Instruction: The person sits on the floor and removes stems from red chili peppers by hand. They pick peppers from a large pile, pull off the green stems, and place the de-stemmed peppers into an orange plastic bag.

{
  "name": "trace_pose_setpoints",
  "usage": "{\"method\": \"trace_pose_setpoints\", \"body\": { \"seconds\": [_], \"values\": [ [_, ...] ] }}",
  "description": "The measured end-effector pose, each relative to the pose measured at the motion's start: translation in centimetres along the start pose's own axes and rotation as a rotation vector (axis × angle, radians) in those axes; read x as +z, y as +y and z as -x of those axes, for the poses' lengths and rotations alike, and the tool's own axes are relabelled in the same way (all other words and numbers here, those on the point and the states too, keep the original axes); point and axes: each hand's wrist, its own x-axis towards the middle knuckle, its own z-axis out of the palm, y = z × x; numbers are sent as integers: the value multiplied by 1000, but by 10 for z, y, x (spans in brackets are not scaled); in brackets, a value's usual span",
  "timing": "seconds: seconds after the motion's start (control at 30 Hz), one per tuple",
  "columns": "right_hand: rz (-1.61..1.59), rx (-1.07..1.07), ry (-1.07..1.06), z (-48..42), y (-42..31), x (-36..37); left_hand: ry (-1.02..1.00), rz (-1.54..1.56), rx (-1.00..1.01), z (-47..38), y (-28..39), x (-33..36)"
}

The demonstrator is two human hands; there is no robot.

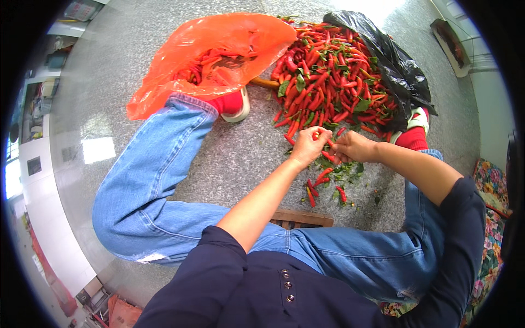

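Observation:
My left hand (307,144) has its fingers closed on a red chili pepper (315,135). Close beside it, my right hand (356,146) pinches at another slim red pepper (330,142) between the two hands; whether the left hand grips that one too cannot be told. Just beyond both hands rises a big heap of red chili peppers (324,82) with green stems and leaves mixed in. Below the hands, several loose peppers (322,177) lie on the floor among torn green stems and leaf bits (348,171).
An orange plastic bag (172,53) gapes at the left, with red peppers (209,59) inside. Black plastic sheeting or a bag (393,61) borders the heap's right side. A wooden stool edge (305,218) shows between my legs. The floor (229,164) is speckled grey stone.

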Motion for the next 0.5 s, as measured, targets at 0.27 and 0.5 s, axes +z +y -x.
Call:
{"method": "trace_pose_setpoints", "body": {
  "seconds": [0.27,0.5],
  "values": [
    [-164,10,26,-5,8,6,106,-178,195,1,1,2],
    [-363,43,105,-6,8,5,201,-137,217,2,12,7]
  ]
}}
